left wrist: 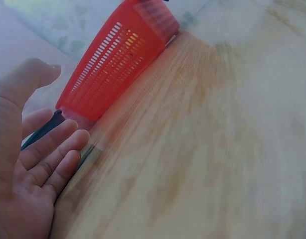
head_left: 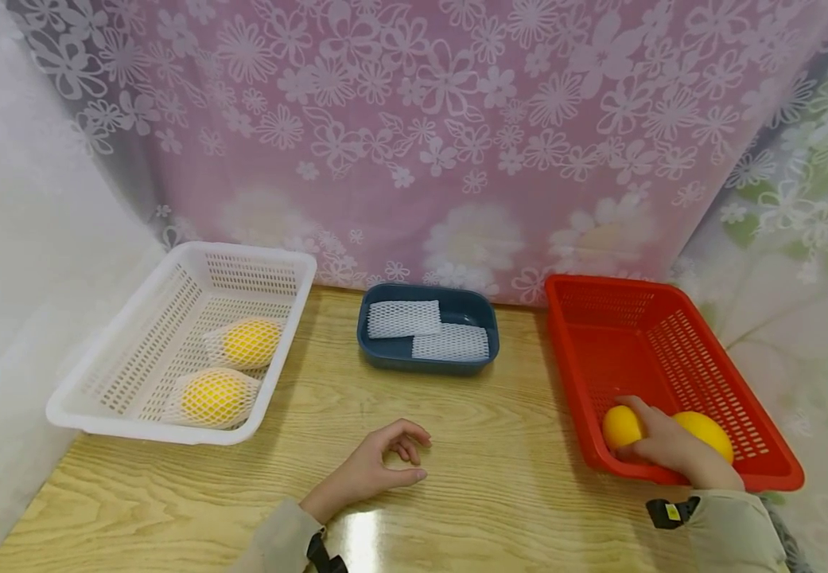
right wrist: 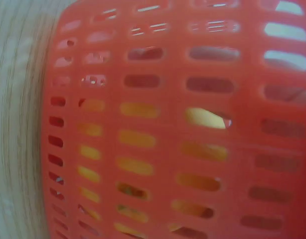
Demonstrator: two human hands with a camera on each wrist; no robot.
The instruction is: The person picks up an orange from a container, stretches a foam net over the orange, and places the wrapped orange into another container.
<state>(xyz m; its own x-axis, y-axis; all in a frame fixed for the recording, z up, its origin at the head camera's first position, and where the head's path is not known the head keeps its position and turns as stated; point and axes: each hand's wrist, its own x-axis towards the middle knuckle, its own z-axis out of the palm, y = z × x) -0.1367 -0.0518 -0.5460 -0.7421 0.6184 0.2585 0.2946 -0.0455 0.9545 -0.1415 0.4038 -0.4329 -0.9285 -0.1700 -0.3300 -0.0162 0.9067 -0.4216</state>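
Observation:
Inside the red basket [head_left: 577, 374], my right hand [head_left: 660, 442] grips an orange [head_left: 622, 427] near the front left corner, fingers over its far side and thumb in front. A second orange [head_left: 704, 435] lies just right of that hand, partly covered by it. Through the slots of the basket wall [right wrist: 165, 149] the right wrist view shows only patches of orange peel; the hand is hidden there. My left hand [head_left: 378, 461] hangs over the wooden table with loosely bent fingers and holds nothing. Its relaxed fingers [left wrist: 56, 154] also show in the left wrist view.
A blue tray [head_left: 428, 366] with two white foam nets [head_left: 404, 318] stands at the table's middle back. On the left, a white basket [head_left: 149, 430] contains two net-wrapped oranges [head_left: 215, 398]. A flowered pink curtain [head_left: 414, 159] hangs behind the table [head_left: 485, 477].

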